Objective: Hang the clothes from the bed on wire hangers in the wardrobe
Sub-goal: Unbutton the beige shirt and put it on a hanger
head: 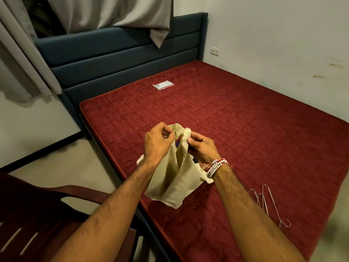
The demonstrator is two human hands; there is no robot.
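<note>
Cream garment (171, 178) held above the near edge of the bed (245, 129), its top hem pinched by the left hand (157, 142) and right hand (201, 148). Fabric appears light, limp and non-slippery; best gripped at shoulders or collar. Wire hangers (268, 203) lie on the mattress to the right.

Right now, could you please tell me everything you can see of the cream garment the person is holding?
The cream garment looks like thin, plain woven cloth, creased and unfolded. It hangs in the air above the near edge of the red mattress, its top edge bunched between the left hand and the right hand, its lower part drooping in loose folds between the forearms. Something dark blue shows behind the opening. No hanger is in it.
</note>
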